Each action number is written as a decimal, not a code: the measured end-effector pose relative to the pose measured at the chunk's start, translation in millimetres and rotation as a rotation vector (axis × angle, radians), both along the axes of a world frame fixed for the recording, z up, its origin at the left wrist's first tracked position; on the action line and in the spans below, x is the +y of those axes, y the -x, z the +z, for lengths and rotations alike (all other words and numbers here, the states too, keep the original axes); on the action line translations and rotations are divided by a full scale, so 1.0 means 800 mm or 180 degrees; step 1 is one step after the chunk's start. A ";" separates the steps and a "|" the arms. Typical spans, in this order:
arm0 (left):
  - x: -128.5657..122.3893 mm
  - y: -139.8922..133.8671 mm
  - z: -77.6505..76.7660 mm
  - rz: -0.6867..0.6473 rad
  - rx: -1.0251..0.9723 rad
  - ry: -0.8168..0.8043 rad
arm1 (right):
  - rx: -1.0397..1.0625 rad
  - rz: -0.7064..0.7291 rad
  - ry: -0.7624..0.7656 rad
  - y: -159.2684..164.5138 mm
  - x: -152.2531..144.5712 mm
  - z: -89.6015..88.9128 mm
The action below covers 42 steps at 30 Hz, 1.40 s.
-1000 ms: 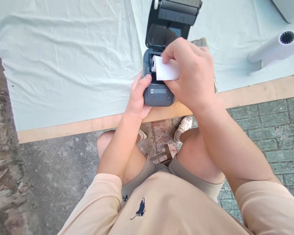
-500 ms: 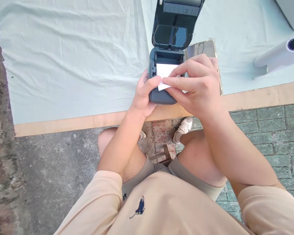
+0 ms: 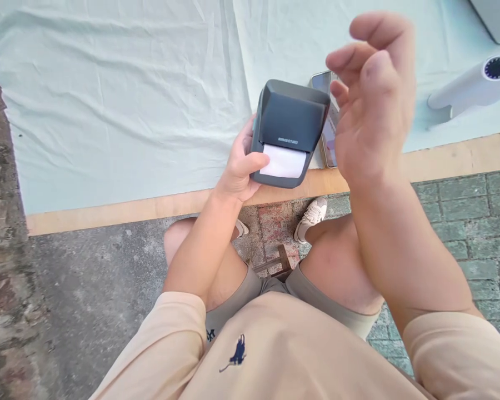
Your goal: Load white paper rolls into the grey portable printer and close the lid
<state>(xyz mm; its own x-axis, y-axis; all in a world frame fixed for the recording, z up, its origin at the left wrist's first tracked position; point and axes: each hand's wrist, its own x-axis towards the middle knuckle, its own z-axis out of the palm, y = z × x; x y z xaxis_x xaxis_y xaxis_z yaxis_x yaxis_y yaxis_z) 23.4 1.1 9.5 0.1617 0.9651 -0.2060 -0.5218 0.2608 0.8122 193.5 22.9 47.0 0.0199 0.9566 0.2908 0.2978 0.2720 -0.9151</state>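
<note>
My left hand [image 3: 242,164] grips the left side of a dark grey label printer [image 3: 292,114] near the table's front edge. Its thumb presses on the white label paper [image 3: 284,162], which comes out under the front of the lid. The lid is down, though I cannot tell whether it is latched. Raised to the right of the printer, my right hand [image 3: 373,94] holds nothing, its fingers loosely curled and apart. Behind that hand lies a phone [image 3: 328,136], partly covered by it and by the printer.
A pale cloth [image 3: 129,111] with wrinkles covers the table, whose bare wooden edge [image 3: 108,210] runs along the front. On the right stands a white rounded device [image 3: 469,89] with a dark round end. A grey-white object [image 3: 494,16] is cut off at the top right corner.
The printer's lid has swung from upright down over the paper. My right hand has let go of the paper and moved up and right. My left hand still holds the printer.
</note>
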 end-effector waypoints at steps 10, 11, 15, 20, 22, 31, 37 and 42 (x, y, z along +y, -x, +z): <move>0.011 0.003 0.014 -0.0062 -0.0308 0.0068 | 0.0294 0.0677 0.0612 0.007 -0.006 0.006; 0.013 0.003 0.014 0.0003 -0.0249 0.0151 | 0.0246 0.0654 0.0589 0.009 -0.007 0.006; 0.017 0.001 0.008 0.0190 -0.0134 0.0266 | 0.0000 0.0561 0.0511 0.009 -0.011 0.005; 0.019 -0.002 0.006 0.0369 -0.0136 0.0405 | -0.0652 0.0524 0.0156 -0.002 -0.013 0.012; 0.020 -0.003 0.008 0.0387 -0.0089 0.0410 | -0.0668 0.0317 -0.0169 0.000 -0.011 0.013; 0.010 0.004 0.004 -0.0260 -0.0083 -0.0011 | -0.0417 -0.0055 -0.1300 0.012 -0.011 0.015; 0.007 0.003 0.001 -0.0454 -0.0269 -0.0396 | -0.1711 -0.0120 -0.0629 -0.001 -0.019 0.025; 0.005 0.002 0.002 -0.0468 -0.0297 -0.0399 | -0.2323 0.0145 -0.0152 -0.005 -0.011 0.019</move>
<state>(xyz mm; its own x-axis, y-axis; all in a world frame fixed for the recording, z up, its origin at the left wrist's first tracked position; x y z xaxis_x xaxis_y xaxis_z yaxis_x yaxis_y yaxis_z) 22.0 5.1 10.7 0.3155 0.9468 -0.0633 -0.5599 0.2396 0.7932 197.8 14.2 61.9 -0.2345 0.9377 0.2563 0.8145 0.3334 -0.4748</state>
